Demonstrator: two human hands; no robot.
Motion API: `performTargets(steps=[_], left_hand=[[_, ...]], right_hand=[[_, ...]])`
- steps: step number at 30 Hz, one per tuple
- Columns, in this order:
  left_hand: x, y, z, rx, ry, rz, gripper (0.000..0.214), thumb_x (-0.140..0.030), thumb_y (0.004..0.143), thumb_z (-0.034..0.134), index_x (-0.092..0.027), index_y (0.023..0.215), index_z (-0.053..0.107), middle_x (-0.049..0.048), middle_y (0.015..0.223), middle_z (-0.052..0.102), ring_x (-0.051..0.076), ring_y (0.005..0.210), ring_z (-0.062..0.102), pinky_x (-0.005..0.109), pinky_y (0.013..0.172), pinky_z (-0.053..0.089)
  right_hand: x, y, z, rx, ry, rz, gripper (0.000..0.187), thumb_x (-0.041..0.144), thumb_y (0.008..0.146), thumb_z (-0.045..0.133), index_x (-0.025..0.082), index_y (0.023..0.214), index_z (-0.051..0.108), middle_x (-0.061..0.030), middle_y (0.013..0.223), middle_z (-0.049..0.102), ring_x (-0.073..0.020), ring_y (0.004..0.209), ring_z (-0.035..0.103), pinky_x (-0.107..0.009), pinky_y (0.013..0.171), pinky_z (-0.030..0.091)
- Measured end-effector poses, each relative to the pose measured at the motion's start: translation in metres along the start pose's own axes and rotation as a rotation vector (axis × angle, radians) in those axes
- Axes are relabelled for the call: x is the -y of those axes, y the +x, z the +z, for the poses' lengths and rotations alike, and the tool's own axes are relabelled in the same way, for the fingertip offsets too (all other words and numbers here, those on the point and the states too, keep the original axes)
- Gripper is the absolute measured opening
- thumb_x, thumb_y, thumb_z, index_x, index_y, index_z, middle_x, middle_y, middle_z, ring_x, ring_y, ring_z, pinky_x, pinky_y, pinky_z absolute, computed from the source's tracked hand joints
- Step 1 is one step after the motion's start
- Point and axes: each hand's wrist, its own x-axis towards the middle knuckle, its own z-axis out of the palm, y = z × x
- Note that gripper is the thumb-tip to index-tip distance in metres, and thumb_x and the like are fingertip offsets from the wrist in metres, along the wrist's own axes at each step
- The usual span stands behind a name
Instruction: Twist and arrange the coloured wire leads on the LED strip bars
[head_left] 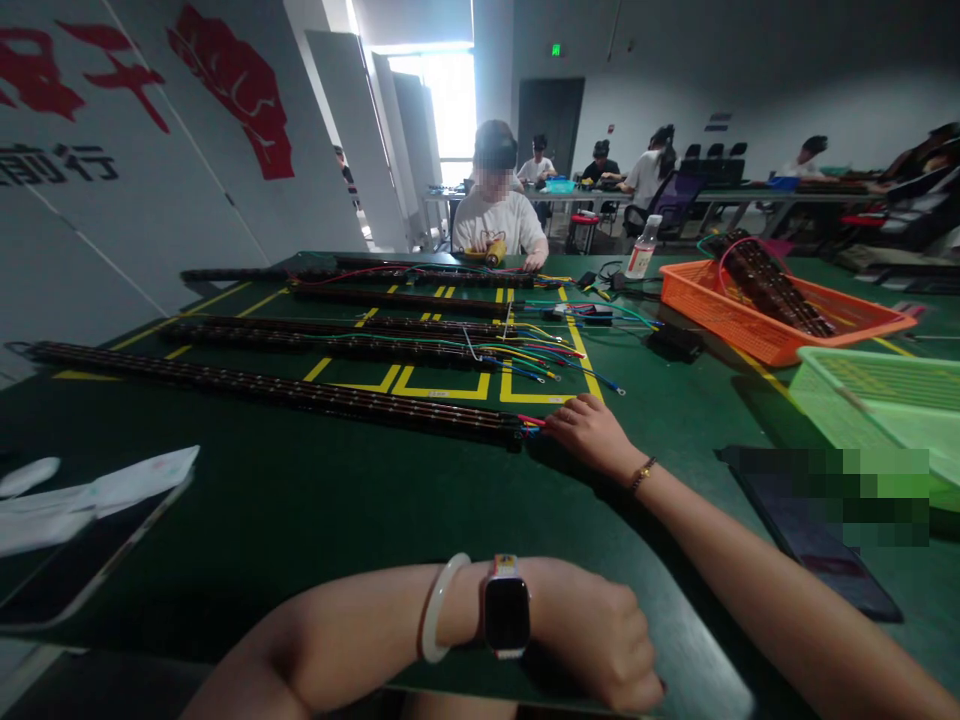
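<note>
My right hand (pixel 589 432), a beaded bracelet on its wrist, is closed around the coloured wires (pixel 531 424) at the right end of a long dark strip bundle (pixel 300 390). Red and blue wire shows beside the fingers; their ends are hidden under the hand. My left hand (pixel 600 635) rests curled at the near table edge, with a smartwatch (pixel 507 610) and a pale bangle (pixel 442 610) on that arm. Its fingers are folded under and nothing shows sticking out of them. Further back lie more strip bundles (pixel 337 342) with loose wires and ring terminals at their right ends.
An orange basket (pixel 757 325) holding a dark bundle stands at the right, near a green basket (pixel 870 400). A dark flat pouch (pixel 810 540) lies below them. White packets (pixel 142 480) lie at left. Across the table sits a person (pixel 499 215); a bottle (pixel 643 248) stands nearby.
</note>
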Motion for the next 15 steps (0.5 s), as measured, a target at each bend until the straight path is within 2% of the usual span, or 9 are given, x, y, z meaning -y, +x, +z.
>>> performTargets(steps=[7,15], left_hand=[[0.007,-0.002,-0.002,-0.100,0.113,0.039,0.024,-0.015,0.080,0.048,-0.020,0.061,0.062,0.0022,0.051,0.053,0.015,0.048,0.053,0.029,0.048,0.030],[0.010,-0.003,-0.012,-0.056,0.147,0.016,0.022,-0.012,0.081,0.047,-0.018,0.064,0.060,0.0011,0.052,0.050,0.014,0.050,0.053,0.028,0.049,0.030]], right_hand=[[-0.003,-0.004,0.009,-0.070,-0.078,-0.041,0.025,0.030,0.096,0.042,0.019,0.093,0.065,-0.0037,0.083,0.067,-0.0168,0.077,0.049,-0.032,0.076,0.029],[-0.005,-0.005,0.013,-0.090,-0.064,-0.046,0.024,0.030,0.095,0.044,0.019,0.095,0.066,-0.0039,0.083,0.067,-0.0164,0.077,0.050,-0.032,0.075,0.030]])
